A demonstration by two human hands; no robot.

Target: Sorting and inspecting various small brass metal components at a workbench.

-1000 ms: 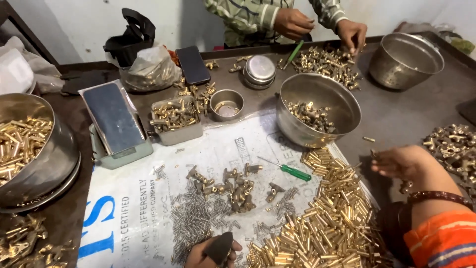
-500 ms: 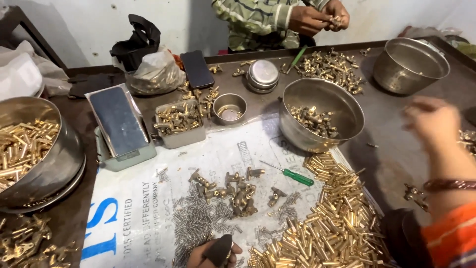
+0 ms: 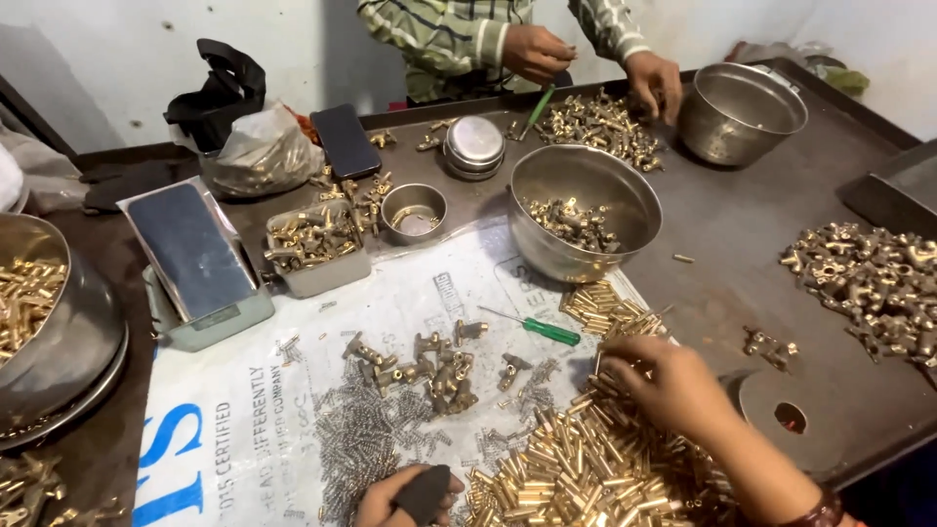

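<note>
From the head view, my right hand (image 3: 673, 385) lies on the heap of brass tubes (image 3: 586, 468), fingers bent down into it; I cannot tell if the grip already holds a tube. My left hand (image 3: 405, 498) sits at the bottom edge with a closed grip around a small dark block (image 3: 425, 493), close to the grey pins (image 3: 356, 439). The parts lie sorted in separate groups on the printed sheet (image 3: 244, 410), probably so each kind stays easy to reach. A green screwdriver (image 3: 547, 332) lies near the steel bowl (image 3: 586, 210). Across the tabletop (image 3: 732, 254), another person's hand (image 3: 654, 83) touches a pile of brass fittings (image 3: 595, 122).
</note>
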